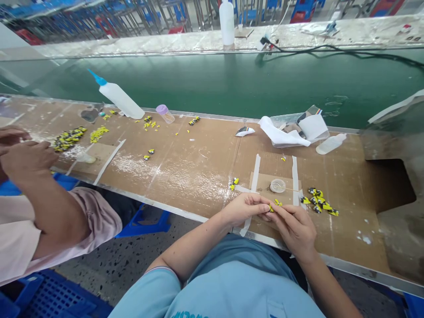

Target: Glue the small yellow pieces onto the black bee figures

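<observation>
My left hand (247, 207) and my right hand (296, 227) meet over the cardboard worktop, fingertips pinched together. Between them is a small yellow plastic piece (271, 208), mostly covered by the fingers. Just beyond the fingertips lies another yellow piece (278, 202). A small round clear dish (277, 186) sits past my hands, a thin stick (291, 189) reaching from it to the right. To the right is a cluster of black, white and yellow pieces (319, 201). A couple of similar pieces (234, 183) lie left of the dish.
A co-worker's hands (28, 152) are at the far left, near a pile of yellow-black pieces (69, 138). A blue-tipped squeeze bottle (121, 99), a lilac-capped jar (165, 113), an open bag (291, 128) and a small white bottle (331, 143) line the back edge before the green belt (185, 84).
</observation>
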Motion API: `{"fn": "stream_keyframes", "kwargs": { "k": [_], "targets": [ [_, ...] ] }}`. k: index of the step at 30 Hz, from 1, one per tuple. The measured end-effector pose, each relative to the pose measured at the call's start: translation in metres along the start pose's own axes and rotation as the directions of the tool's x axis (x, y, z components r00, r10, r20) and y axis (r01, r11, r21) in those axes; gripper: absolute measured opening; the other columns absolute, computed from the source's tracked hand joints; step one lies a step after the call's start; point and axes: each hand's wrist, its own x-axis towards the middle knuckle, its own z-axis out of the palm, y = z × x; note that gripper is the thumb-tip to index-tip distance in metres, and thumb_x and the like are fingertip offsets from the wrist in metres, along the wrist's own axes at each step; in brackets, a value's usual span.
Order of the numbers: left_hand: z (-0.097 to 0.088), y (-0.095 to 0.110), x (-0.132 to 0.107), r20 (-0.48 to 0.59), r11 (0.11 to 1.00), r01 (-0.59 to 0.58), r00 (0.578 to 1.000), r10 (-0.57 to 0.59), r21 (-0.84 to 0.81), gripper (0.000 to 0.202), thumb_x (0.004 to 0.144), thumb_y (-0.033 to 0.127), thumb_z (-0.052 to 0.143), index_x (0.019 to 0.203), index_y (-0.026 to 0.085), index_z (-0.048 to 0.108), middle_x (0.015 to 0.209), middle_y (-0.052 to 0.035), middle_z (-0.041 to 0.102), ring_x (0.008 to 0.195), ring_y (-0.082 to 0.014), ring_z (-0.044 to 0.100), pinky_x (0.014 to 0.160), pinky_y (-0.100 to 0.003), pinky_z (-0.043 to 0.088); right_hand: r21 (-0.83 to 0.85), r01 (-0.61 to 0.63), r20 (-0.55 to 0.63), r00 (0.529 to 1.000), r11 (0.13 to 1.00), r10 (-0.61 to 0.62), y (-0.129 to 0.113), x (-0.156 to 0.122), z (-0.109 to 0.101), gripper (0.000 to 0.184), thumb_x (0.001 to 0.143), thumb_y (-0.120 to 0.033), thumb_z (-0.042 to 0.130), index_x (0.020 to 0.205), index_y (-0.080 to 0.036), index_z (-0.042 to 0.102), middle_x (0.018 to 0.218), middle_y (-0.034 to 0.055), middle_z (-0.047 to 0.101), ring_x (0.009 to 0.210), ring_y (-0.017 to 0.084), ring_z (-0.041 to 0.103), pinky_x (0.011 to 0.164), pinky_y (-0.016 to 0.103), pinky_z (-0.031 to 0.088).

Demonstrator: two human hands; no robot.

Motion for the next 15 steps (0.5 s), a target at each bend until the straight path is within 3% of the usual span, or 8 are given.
{"fn": "stream_keyframes", "kwargs": {
  "k": [5,15],
  "targets": [
    [-0.0030,-0.0004,0.0024,0.031,0.999,0.035,0.999,-0.034,-0.009,0.047,0.050,0.044,0.084,0.080,0.010,0.071,0.065,-0.0033,0.068,0.056,-0.0087,0.062,0.064,-0.022,0.050,0.055,-0.001,0.012,1.000,0.999,0.001,0.0009,0.0000,0.0005,0.031,0.083,-0.019,0.063,0.113,-0.027,0.064,0.080,0.0019,0.062,0.069,0.012,0.059,0.060,0.024,0.049],
    [-0.0049,0.0012,0.0040,0.093,0.996,0.080,0.993,-0.076,-0.048,0.047,0.057,0.042,0.082,0.089,0.009,0.071,0.074,-0.0071,0.071,0.066,-0.0110,0.066,0.076,-0.025,0.051,0.069,-0.098,0.009,0.995,0.993,0.098,0.0017,0.0018,0.0018,0.020,0.085,-0.023,0.061,0.103,-0.025,0.068,0.079,0.0018,0.063,0.067,0.011,0.060,0.060,0.023,0.050]
  ]
}}
